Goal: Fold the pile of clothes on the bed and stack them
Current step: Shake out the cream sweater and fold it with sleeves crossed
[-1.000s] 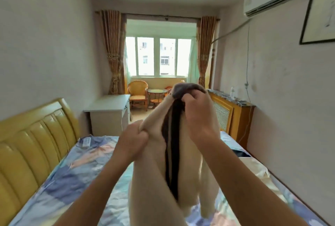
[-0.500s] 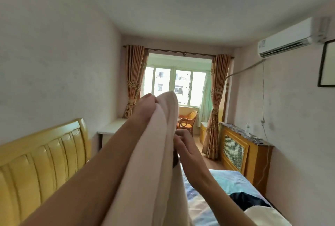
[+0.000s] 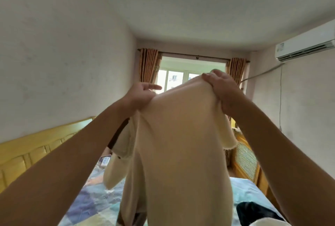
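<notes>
Since half a second ago my hands have drawn apart and the cream garment (image 3: 177,144), then bunched in a narrow fold between them, now hangs spread as a broad panel in front of me. My left hand (image 3: 140,97) pinches the garment's upper left corner between thumb and curled fingers, the forefinger sticking straight out toward the window (image 3: 174,79). My right hand (image 3: 223,92) grips the upper right corner, fingers curled over the top edge, a little higher than the left. Between the two hands the top edge runs taut and slanted.

Below my hands the cloth drops freely, well above the bed (image 3: 94,205), with open air on both sides of it. It is soft, thick and matte, slightly fleecy. A sleeve or flap hangs under my left hand with a dark brown trim (image 3: 117,135) along its edge; another flap with a raw fuzzy rim (image 3: 229,138) droops under my right wrist.

Beneath, the bedcover is a smooth print of blue and pale patches. A dark garment (image 3: 257,213) lies below my right forearm. Left of my left arm stands the padded yellow headboard (image 3: 36,151); right of my right arm, a wooden slatted cabinet (image 3: 246,160).
</notes>
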